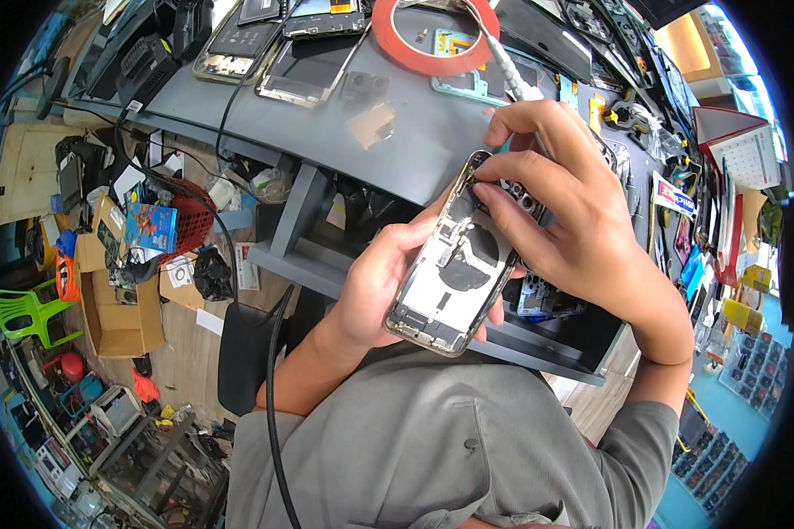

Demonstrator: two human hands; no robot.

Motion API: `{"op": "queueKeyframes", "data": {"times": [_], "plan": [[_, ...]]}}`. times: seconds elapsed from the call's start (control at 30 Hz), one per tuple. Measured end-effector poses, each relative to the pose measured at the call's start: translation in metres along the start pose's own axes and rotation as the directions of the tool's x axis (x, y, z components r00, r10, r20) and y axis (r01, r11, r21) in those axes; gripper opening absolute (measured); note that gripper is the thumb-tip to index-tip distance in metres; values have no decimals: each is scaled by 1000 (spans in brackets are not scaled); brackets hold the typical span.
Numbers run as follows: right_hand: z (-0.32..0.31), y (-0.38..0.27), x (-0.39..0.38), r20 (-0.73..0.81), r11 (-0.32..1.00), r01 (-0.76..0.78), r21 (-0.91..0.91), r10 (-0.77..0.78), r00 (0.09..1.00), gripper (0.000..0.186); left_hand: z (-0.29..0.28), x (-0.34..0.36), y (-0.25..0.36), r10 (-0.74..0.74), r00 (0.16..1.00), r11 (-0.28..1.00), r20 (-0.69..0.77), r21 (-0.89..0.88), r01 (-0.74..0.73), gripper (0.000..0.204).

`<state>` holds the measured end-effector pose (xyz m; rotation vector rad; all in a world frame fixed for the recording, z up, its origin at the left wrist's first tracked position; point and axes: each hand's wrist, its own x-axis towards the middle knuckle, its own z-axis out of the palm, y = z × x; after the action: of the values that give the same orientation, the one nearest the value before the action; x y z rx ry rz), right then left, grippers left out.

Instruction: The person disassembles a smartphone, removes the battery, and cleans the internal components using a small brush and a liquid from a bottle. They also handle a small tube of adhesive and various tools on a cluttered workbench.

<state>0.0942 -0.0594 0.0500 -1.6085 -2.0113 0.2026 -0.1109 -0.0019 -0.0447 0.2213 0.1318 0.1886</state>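
Observation:
An opened phone (434,295) with its internal parts exposed is held tilted in my left hand (375,282), whose fingers wrap round its edges. My right hand (573,207) is over the upper end of the phone, thumb and index finger pinched close together by the camera area; whatever sits between the fingertips is too small to make out. Just beyond my right hand, a slim tool with a pale grip (512,70) reaches toward a red tape roll (391,40); how it is supported is hidden.
The grey desk (397,132) carries dismantled phones (300,75) and loose parts. An open drawer shelf (300,273) is below its edge. A black cable (273,414) hangs at my left side. A cardboard box (119,326) and a green chair (26,313) stand on the left.

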Motion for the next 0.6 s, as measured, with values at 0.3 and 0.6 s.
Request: {"op": "queueKeyframes", "data": {"times": [0.3,0.6], "plan": [[3,-3,8,29,999,16,-47,-14,999,23,-4,-2,-4,29,1000,998,8,-49,-29,61],[-2,-3,20,141,999,-42,14,40,989,18,6,-7,4,-19,999,999,-38,-44,18,58]]}}
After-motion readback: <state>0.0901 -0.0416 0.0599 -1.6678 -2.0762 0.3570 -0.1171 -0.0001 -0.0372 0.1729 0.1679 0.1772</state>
